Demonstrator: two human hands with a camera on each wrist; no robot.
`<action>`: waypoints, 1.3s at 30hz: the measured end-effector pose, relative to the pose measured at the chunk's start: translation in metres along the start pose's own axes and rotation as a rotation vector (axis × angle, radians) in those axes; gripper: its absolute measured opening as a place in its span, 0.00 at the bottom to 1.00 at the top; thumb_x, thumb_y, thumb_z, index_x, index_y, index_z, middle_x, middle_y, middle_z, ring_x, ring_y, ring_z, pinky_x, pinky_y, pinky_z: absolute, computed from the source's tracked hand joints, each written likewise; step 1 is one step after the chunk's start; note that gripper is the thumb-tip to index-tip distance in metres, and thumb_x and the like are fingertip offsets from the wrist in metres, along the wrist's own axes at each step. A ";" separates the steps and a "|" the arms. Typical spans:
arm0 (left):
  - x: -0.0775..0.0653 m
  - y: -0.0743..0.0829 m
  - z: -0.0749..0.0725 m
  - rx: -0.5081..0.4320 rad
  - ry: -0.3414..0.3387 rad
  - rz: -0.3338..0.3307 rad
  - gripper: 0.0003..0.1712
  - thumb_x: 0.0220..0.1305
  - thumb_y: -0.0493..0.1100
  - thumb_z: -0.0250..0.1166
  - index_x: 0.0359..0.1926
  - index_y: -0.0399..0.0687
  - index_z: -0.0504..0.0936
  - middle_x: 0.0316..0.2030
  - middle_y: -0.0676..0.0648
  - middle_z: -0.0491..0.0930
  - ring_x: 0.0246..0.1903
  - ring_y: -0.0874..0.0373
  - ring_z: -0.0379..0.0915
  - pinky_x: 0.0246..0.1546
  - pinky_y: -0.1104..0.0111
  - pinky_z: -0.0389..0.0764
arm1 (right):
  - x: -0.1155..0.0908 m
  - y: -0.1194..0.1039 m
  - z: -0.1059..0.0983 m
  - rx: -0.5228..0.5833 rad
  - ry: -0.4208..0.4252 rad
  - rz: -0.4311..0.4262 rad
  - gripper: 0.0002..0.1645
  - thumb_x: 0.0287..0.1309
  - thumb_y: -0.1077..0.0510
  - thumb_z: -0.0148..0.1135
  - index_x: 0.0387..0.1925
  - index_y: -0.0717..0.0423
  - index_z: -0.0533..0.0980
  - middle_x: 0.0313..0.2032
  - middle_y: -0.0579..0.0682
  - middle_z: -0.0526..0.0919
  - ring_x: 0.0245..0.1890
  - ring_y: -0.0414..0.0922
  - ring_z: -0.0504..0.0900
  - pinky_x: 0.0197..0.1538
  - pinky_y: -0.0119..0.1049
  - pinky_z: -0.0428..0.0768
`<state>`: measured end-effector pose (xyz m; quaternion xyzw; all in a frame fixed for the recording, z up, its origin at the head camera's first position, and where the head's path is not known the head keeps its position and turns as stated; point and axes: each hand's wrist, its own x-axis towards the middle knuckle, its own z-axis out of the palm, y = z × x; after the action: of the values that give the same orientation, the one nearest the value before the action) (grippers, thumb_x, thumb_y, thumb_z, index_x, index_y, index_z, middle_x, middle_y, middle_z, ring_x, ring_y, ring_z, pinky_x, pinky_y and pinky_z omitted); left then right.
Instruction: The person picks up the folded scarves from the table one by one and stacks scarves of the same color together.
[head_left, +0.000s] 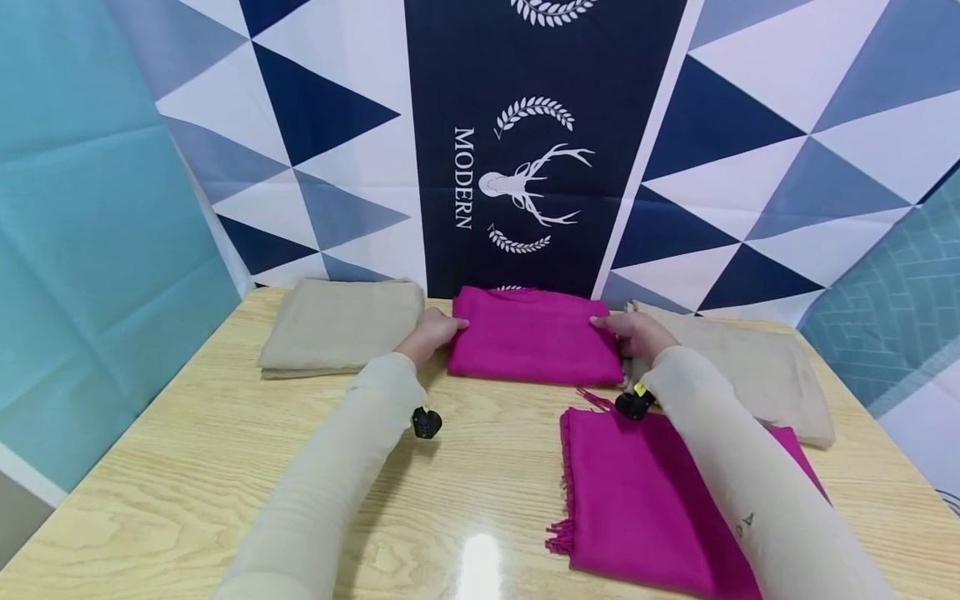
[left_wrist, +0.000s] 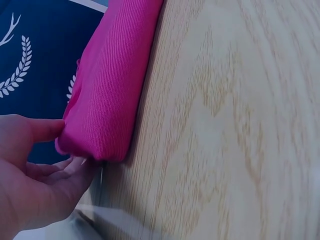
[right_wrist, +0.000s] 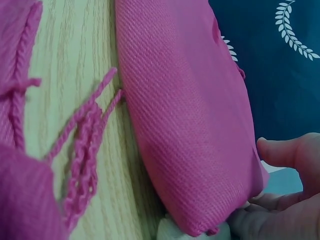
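A folded magenta scarf [head_left: 534, 337] lies at the back of the table, against the patterned backdrop. My left hand [head_left: 433, 333] pinches its left end; in the left wrist view the thumb is on the upper side and the fingers reach beneath. At the opposite end my right hand [head_left: 643, 335] grips likewise, thumb above and fingers partly hidden under the cloth [right_wrist: 190, 125]. Nearer the front, below my right forearm, is a second magenta scarf [head_left: 630, 500], folded flat with its fringe [head_left: 561, 533] on the left side.
A folded beige cloth [head_left: 345, 325] lies left of the magenta bundle. Another beige cloth [head_left: 757, 367] sits at the right, partly behind my right arm. The wooden table [head_left: 465, 467] meets an upright backdrop [head_left: 345, 125] at its back edge.
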<state>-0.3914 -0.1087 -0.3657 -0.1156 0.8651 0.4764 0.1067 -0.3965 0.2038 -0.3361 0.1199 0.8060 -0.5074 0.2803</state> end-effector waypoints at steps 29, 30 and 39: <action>0.001 0.002 0.008 -0.221 -0.170 -0.065 0.35 0.69 0.52 0.60 0.67 0.36 0.64 0.64 0.41 0.69 0.63 0.51 0.67 0.72 0.63 0.64 | 0.018 0.004 0.003 0.158 -0.055 0.023 0.40 0.72 0.48 0.48 0.74 0.64 0.47 0.22 0.38 0.78 0.25 0.32 0.80 0.36 0.24 0.81; 0.001 0.002 0.009 -0.225 -0.170 -0.074 0.35 0.69 0.52 0.59 0.67 0.36 0.64 0.64 0.41 0.69 0.63 0.51 0.67 0.72 0.62 0.64 | 0.018 0.004 0.004 0.167 -0.063 0.030 0.40 0.72 0.48 0.49 0.73 0.63 0.49 0.23 0.39 0.79 0.25 0.33 0.81 0.36 0.25 0.82; 0.020 -0.001 0.020 -0.372 -0.092 -0.172 0.46 0.61 0.50 0.67 0.72 0.38 0.57 0.69 0.45 0.64 0.64 0.54 0.64 0.71 0.66 0.65 | 0.018 0.005 0.006 0.221 -0.070 0.064 0.30 0.69 0.46 0.54 0.61 0.57 0.57 0.24 0.43 0.79 0.26 0.36 0.82 0.36 0.30 0.83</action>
<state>-0.4085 -0.0947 -0.3828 -0.1848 0.7433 0.6218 0.1635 -0.4066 0.1985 -0.3518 0.1580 0.7306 -0.5878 0.3095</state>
